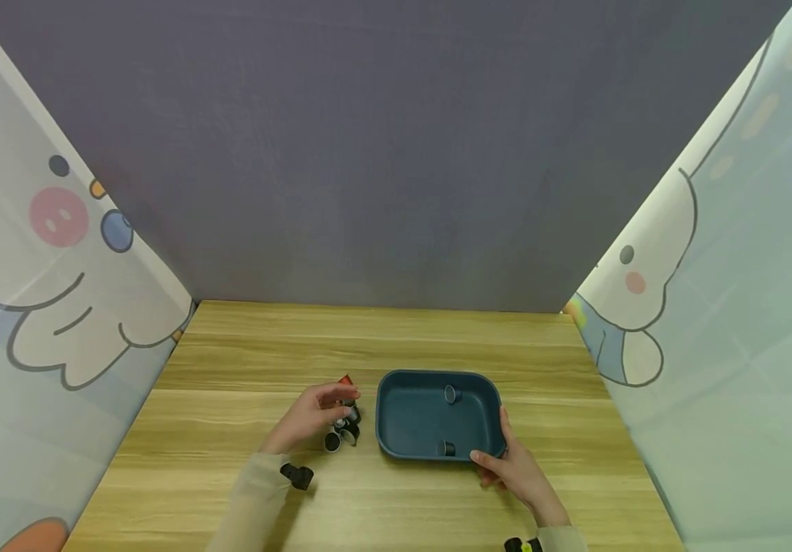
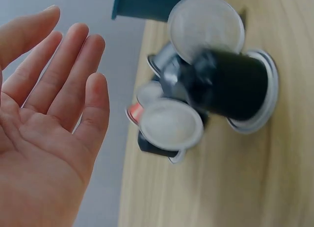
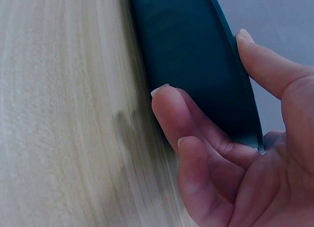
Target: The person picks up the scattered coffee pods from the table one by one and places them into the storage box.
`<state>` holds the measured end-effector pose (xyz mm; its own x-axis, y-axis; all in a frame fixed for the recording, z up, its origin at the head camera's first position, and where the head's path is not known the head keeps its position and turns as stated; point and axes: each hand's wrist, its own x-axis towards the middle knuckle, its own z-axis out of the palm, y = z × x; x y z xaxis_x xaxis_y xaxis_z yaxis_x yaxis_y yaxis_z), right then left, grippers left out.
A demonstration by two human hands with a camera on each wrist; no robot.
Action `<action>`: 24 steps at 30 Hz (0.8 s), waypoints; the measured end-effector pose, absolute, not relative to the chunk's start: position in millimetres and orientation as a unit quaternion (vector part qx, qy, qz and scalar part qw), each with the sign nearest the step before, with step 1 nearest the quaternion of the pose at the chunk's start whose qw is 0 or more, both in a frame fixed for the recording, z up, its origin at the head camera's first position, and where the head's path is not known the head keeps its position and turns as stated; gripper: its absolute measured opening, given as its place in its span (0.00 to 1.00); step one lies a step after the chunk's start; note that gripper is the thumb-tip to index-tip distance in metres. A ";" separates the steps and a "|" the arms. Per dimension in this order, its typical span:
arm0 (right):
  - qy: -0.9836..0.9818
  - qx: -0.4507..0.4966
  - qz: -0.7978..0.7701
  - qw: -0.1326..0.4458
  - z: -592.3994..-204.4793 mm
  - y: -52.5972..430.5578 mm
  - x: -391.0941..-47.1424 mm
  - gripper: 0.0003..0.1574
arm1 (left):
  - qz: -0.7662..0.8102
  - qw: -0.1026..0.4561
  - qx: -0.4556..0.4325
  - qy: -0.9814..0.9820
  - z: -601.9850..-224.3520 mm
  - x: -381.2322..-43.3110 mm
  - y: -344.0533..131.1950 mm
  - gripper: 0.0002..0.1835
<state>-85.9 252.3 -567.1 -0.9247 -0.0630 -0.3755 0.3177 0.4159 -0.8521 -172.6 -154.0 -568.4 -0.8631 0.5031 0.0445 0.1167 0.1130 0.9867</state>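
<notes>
My left hand (image 1: pixel 307 417) hovers beside a small heap of coffee capsules (image 1: pixel 333 441), its fingers extended over them and nothing held. In the left wrist view, black capsules (image 2: pixel 230 85), silvery ones and a bit of red crowd together to the right of the open palm. A dark teal tray (image 1: pixel 409 418) lies right of the heap. My right hand (image 1: pixel 516 468) grips its near right corner, thumb at the rim and fingers against the outer wall. Inside the tray, one capsule (image 1: pixel 451 394) lies toward the back and another capsule (image 1: pixel 447 448) near the front wall.
Both the heap and the tray are on a wood-grain table (image 1: pixel 264 345). A dark grey panel (image 1: pixel 382 169) rises behind it, and cartoon-printed sheets (image 1: pixel 57 307) flank both sides.
</notes>
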 end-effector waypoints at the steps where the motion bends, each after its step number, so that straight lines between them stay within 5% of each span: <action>1: 0.823 0.078 -0.535 0.178 -566.9 252.1 -86.1 0.70 | 0.631 0.154 0.206 0.732 -569.7 -171.7 -156.4 0.21; 24: 0.817 0.076 -0.541 0.184 -566.9 251.7 -86.2 0.70 | 0.627 0.134 0.200 0.741 -597.1 -144.6 -180.4 0.21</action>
<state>-86.2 251.7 -566.9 -0.9206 -0.0743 -0.3834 0.3242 0.4019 -0.8564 -144.6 -180.4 -597.1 -0.8840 0.4645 0.0525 0.1290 0.1344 0.9825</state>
